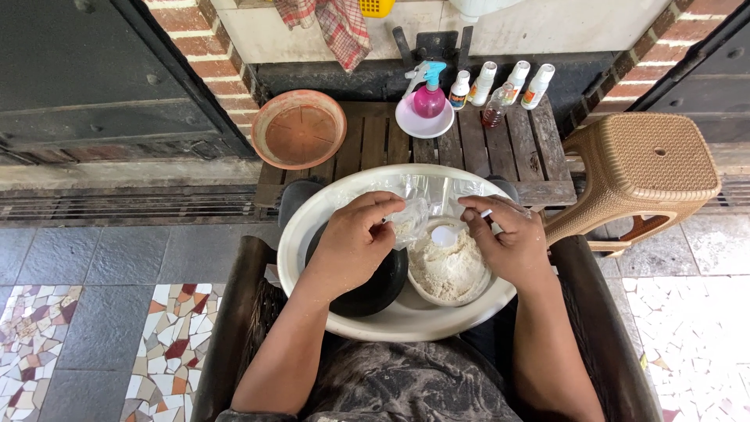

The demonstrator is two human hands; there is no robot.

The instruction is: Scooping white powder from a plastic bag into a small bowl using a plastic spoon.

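White basin (312, 227) up front, a black bowl (367, 293) inside it, next to a white bowl (469, 293) of off-white powder (445, 270) with a white spoon (445, 234) on top. Clear bag (410, 215). Terracotta saucer (299, 129) at the brown tabletop's (516, 148) left edge. Pink spray bottle (429, 98), turquoise top, on a white dish (406, 121). Tan stool (656, 164). Red-and-white checked cloth (340, 27). Floor (47, 344): mosaic of white, grey, red.

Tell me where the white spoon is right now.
In the head view, the white spoon is pinched in the right hand, its bowl just above the powder in the small bowl, right of the plastic bag the left hand holds.
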